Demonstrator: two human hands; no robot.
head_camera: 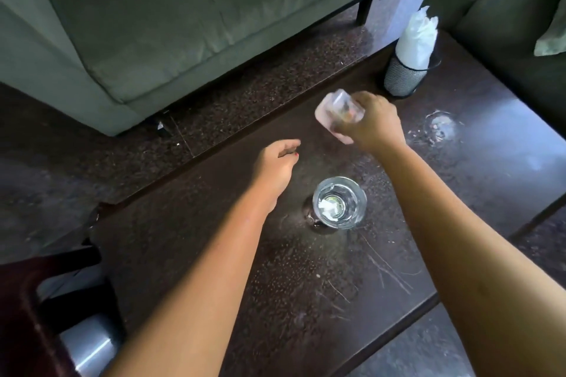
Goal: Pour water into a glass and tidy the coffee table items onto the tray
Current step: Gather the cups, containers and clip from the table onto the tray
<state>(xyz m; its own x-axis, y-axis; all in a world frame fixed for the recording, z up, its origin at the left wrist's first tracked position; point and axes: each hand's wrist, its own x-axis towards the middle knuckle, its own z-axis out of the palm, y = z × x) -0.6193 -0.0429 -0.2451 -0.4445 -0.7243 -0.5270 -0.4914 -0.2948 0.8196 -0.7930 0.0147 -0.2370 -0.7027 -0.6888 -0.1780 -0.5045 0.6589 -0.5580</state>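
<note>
right hand (372, 125) clamped on blurred bottle (337, 115), left hand (277, 162) loosely curled, empty, glass (339, 202) mid-table

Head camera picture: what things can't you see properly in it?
- Bottle in the right hand: motion-blurred and partly covered by fingers, so its cap and water level are unclear.
- Left hand: fingertips curl away, so whether it holds anything is hidden.
- Tray: nowhere in the head view.
- Glass: seen from above; glare hides how full it is.
- Tissue holder: too small to read detail.
</note>
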